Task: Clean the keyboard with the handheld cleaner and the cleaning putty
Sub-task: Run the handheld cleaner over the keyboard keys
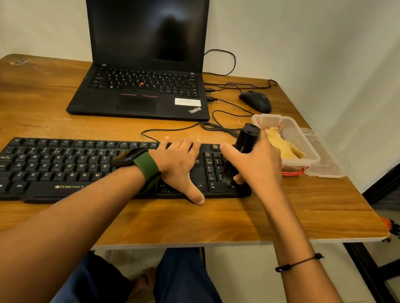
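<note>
A black keyboard (56,169) lies across the front of the wooden table (288,220). My left hand (180,164) rests flat on its right-hand part, fingers spread over the keys and thumb at the front edge. My right hand (258,161) grips a black cylindrical handheld cleaner (245,138), held upright with its lower end down on the number pad. The yellowish cleaning putty (285,146) lies in a clear plastic box (302,140) just behind my right hand.
An open black laptop (142,61) with a dark screen stands behind the keyboard. A black mouse (256,101) and loose cables (224,126) lie at the back right. The box's clear lid (325,160) rests beside it near the table's right edge.
</note>
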